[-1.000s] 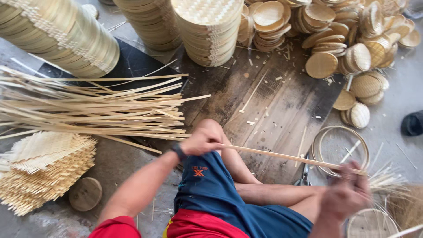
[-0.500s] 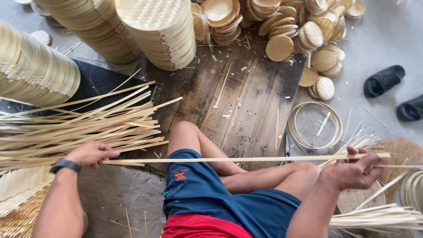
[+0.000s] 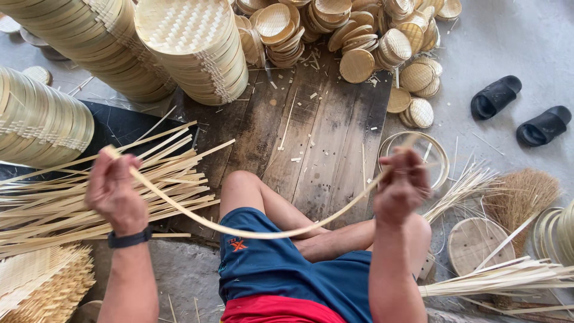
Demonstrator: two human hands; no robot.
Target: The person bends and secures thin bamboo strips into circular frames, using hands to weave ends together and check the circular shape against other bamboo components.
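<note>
From the head camera, the left hand (image 3: 113, 191) and the right hand (image 3: 402, 188) are each closed around one end of a long bamboo strip (image 3: 251, 230), which sags in a deep curve between them, above the knees and over the near edge of the dark wooden board (image 3: 326, 137). Bent this hard, the strip could crack or splinter at the low point of the curve, and a sudden slip from either grip would let it whip back; its thin edges might also cut the fingers. Left of the board lies a loose pile of bamboo strips (image 3: 89, 197); beyond the board stand tall stacks of woven trays (image 3: 191, 48) and a heap of small round woven lids (image 3: 359, 36), nested in one another and otherwise holding nothing. Right of the board lie a bamboo ring (image 3: 443, 157) and two black sandals (image 3: 520, 110).
</note>
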